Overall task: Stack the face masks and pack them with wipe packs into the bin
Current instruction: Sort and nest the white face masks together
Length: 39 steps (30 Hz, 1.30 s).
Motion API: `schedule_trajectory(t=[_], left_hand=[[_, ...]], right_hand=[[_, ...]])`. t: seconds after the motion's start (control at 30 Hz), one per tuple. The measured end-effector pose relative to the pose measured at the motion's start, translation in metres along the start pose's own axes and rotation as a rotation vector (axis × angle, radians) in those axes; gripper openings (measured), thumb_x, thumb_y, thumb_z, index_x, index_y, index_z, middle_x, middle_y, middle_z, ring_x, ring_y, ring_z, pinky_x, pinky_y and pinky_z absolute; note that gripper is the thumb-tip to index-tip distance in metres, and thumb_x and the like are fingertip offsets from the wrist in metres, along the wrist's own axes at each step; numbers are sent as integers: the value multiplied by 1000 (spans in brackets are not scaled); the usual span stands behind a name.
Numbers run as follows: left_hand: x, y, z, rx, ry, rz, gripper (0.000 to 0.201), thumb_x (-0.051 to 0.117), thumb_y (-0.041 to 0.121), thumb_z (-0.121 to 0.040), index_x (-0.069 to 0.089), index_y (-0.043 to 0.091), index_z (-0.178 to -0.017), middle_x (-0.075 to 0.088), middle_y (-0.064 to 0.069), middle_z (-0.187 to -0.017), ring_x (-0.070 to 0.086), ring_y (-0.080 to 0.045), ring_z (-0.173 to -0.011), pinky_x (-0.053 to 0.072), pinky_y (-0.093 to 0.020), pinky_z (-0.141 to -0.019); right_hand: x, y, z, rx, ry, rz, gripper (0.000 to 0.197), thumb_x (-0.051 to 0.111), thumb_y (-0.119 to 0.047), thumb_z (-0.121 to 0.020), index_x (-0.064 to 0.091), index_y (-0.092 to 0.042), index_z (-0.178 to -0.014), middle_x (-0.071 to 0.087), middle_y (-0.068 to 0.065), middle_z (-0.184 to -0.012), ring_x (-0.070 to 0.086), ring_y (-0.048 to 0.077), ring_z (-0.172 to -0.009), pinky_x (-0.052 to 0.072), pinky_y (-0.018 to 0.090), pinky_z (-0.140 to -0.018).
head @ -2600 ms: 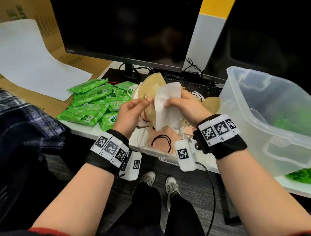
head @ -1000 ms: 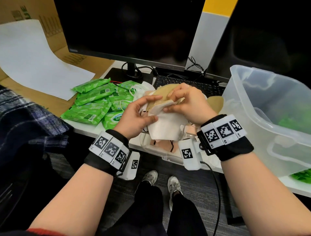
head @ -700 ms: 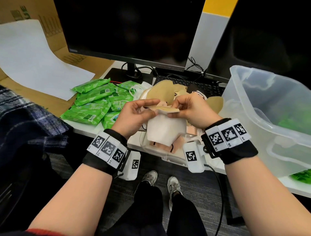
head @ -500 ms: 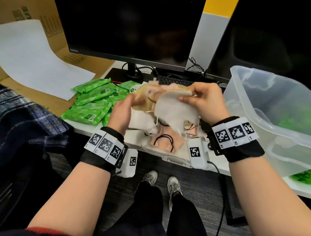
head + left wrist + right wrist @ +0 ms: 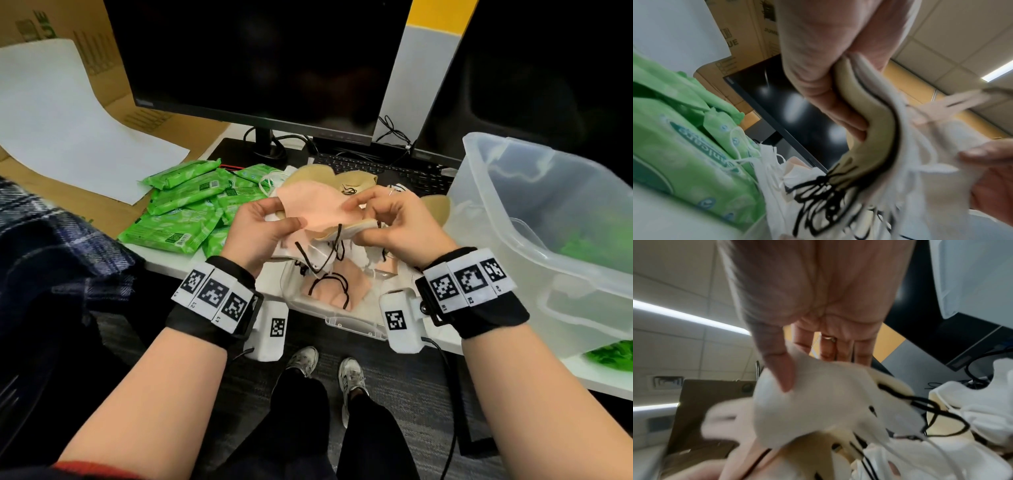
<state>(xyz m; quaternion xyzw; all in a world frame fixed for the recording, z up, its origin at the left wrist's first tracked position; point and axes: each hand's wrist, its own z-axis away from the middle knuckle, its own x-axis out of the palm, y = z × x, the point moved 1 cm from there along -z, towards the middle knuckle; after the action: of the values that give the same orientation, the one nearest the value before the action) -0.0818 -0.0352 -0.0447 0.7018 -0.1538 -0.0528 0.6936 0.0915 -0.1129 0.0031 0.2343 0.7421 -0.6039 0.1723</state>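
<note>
A white sheet of paper (image 5: 65,113) is lying over flattened cardboard (image 5: 102,205) at the far left of the desk (image 5: 161,263), well left of the monitor (image 5: 260,58). Just below and left of the monitor's stand, a heap of green wipe packs (image 5: 185,212) is sitting on the desk. Below the monitor, the left hand (image 5: 257,229) is curling its fingers and thumb round the left end of a stack of face masks (image 5: 329,222), pink on top, tan and white beneath, with black ear loops dangling under it; the left wrist view is showing the tan layer pressed against the fingers (image 5: 830,104). The right hand (image 5: 394,222) is pinching the stack's right end, thumb (image 5: 781,369) lying on a white mask in the right wrist view. More loose masks (image 5: 329,284) are lying in a shallow clear tray (image 5: 349,325) at the desk edge, directly under the held stack, and tan ones (image 5: 352,180) are resting behind it toward the monitor. Right of the monitor, a large translucent bin (image 5: 548,240) is standing on the desk, with something green showing through its wall.
</note>
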Motion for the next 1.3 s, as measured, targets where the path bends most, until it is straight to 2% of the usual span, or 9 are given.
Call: schedule_trajectory(t=[0.1, 0.2, 0.37, 0.5, 0.67, 0.77, 0.9, 1.1, 1.3], left_hand=[[-2, -2, -3, 46, 61, 19, 28, 63, -12, -76, 64, 4, -100, 67, -4, -87, 65, -9, -66, 56, -23, -69], [-5, -3, -5, 96, 130, 29, 31, 62, -12, -76, 64, 5, -102, 66, -8, -94, 63, -11, -75, 54, -23, -76], [-1, -1, -4, 233, 190, -7, 53, 61, -15, -74, 55, 12, -118, 61, -1, -110, 58, -10, -98, 49, -23, -89], [4, 0, 3, 383, 87, -2, 75, 61, -9, -70, 40, 40, -123, 53, 8, -123, 56, -13, -112, 49, -33, -92], [16, 2, 8, 398, -2, -191, 41, 59, -10, -80, 62, 31, -84, 63, 19, -87, 56, 10, -83, 47, -10, -74], [19, 1, 9, 324, -37, -161, 29, 58, -2, -82, 69, 22, -94, 68, 12, -87, 61, 2, -83, 49, -19, -84], [15, 7, 16, 279, -169, 56, 15, 65, 19, -74, 71, 17, -88, 71, 9, -73, 62, -8, -68, 51, -22, -70], [16, 5, 15, 272, -132, -127, 18, 65, -4, -81, 67, 14, -83, 64, -1, -64, 52, -6, -35, 49, -21, -42], [16, 5, 16, 256, -122, -109, 17, 67, 3, -80, 68, 19, -82, 69, 0, -73, 64, -16, -59, 55, -29, -59]], right_hand=[[-11, 4, -2, 84, 96, -43, 23, 67, 10, -71, 55, -6, -59, 63, -5, -90, 58, 11, -80, 47, 22, -68], [-27, 11, -6, 158, 434, 61, 18, 67, -16, -70, 55, -23, -58, 56, -1, -65, 52, 19, -68, 44, 35, -64], [-34, 0, -6, 131, 835, 132, 28, 62, -14, -74, 43, -23, -55, 45, -8, -56, 44, 12, -59, 40, 27, -65], [-8, -14, -10, 73, 681, 145, 30, 62, -10, -73, 41, -26, -58, 46, -11, -58, 41, 6, -55, 37, 24, -58], [23, -26, -14, 11, 422, 106, 17, 64, -8, -73, 49, -15, -70, 48, -6, -61, 43, 10, -57, 38, 26, -59], [35, -27, -14, 8, 286, 27, 12, 63, -18, -82, 53, -16, -77, 56, -3, -66, 52, 13, -62, 46, 31, -65], [34, -22, -12, 8, 242, -196, 10, 41, -33, -88, 51, -30, -90, 64, 3, -68, 60, 17, -62, 52, 38, -70], [25, -12, -11, 22, 272, 77, 22, 63, -9, -82, 56, -27, -92, 51, -10, -63, 52, 11, -65, 46, 32, -73], [9, -16, -7, -62, 293, 294, 12, 71, -24, -79, 60, -20, -79, 53, -2, -92, 47, 16, -93, 36, 29, -81]])
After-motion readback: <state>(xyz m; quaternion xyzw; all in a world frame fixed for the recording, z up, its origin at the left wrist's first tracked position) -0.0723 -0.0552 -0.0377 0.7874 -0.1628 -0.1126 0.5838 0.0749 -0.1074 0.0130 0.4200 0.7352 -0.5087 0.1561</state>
